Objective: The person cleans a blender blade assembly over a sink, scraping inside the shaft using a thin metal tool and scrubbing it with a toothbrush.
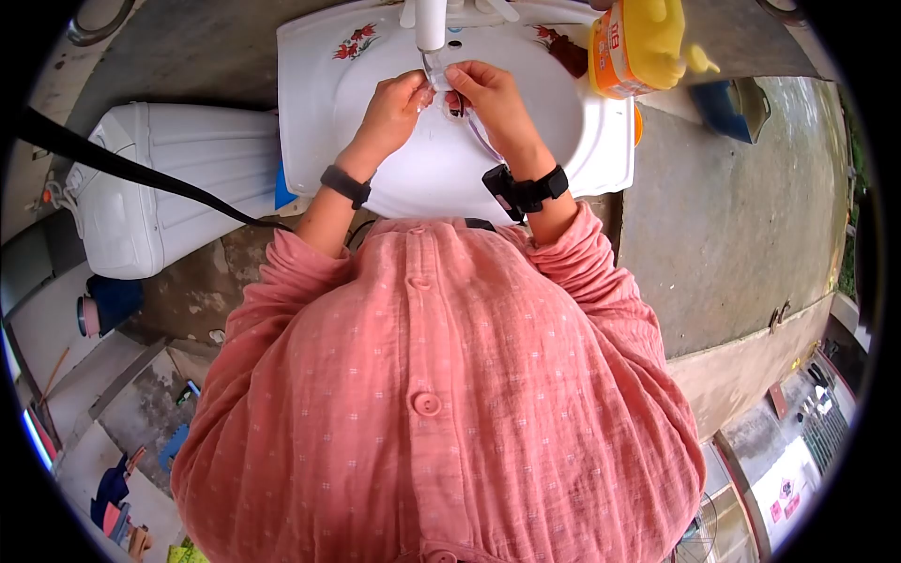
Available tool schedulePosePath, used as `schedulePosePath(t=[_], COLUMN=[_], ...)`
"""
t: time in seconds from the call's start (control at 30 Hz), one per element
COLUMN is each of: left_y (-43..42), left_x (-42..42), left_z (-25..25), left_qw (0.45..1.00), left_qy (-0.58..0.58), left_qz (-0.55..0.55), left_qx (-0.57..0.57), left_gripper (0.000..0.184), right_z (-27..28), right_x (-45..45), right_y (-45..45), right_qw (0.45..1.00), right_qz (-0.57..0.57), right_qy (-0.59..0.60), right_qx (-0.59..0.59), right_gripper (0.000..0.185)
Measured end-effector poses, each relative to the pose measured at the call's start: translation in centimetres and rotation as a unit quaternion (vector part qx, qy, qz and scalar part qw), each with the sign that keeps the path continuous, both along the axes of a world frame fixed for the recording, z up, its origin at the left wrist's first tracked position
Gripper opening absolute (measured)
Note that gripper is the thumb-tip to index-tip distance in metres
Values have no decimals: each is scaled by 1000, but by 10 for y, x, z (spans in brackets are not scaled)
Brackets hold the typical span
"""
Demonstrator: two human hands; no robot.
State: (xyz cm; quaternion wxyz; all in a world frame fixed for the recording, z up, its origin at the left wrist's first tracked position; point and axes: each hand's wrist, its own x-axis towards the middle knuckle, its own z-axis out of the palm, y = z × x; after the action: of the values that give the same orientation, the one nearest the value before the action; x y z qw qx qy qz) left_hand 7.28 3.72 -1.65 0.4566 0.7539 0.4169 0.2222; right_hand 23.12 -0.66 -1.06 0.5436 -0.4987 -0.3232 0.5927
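Both my hands are over the white washbasin (413,192), just below the white faucet (431,28). My left hand (383,120) has its fingers pinched together at the water stream, and they look wet. My right hand (497,108) pinches a small clear piece (439,79) between thumb and fingers, right under the spout. A thin purplish strip (485,139) runs down beside my right palm; whether it joins the clear piece I cannot tell. The fingers hide most of what is held. The drain lies partly behind the hands.
A yellow jug (638,47) with an orange label stands on the basin's right rim, by a dark brown object (569,56). Left of the basin is a white washing machine (178,178). A blue bin (727,108) sits on the concrete floor (732,225) to the right.
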Motion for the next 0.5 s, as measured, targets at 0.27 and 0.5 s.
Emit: schedulePosePath(t=[0.27,0.5], left_y=[-8,-23], left_x=[-8,-36], left_z=[0,-11], left_qw=[999,991], left_qy=[0,-42], left_qz=[45,85], left_qx=[4,-99], left_gripper=[16,19], right_z=[-74,-116], right_x=[42,17], right_y=[1,-30], right_qw=[821,687], right_qz=[57,336], right_qy=[-568,-626], right_qx=[-3,-151], right_gripper=[20,25])
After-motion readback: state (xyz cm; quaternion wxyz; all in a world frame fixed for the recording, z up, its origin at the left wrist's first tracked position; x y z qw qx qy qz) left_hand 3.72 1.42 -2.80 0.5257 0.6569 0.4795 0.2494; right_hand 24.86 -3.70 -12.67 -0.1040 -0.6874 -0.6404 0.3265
